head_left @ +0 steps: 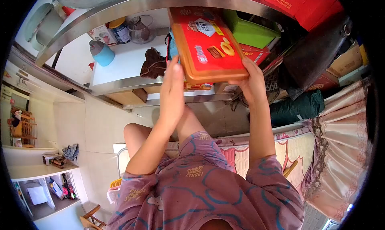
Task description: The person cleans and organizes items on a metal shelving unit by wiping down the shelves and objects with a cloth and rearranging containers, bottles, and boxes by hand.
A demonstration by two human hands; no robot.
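Observation:
A red biscuit box with an orange rim (209, 49) is held tilted in front of the shelf. My left hand (173, 89) lies flat along the box's left edge, fingers stretched up and palm against the side. My right hand (250, 81) grips the lower right corner, with its thumb along the edge and its other fingers partly hidden beneath. Behind the box on the right is a green bin (254, 31). To the left, on the white shelf (124, 63), lies a dark brown cloth (153, 63).
A blue bottle (102, 53), a blue tin (119, 30) and a glass jug (140, 31) stand on the shelf. A metal shelf edge (160, 0) curves above. At right are a black bag (317, 55), a dark green bundle (298, 107) and a pink curtain (345, 130).

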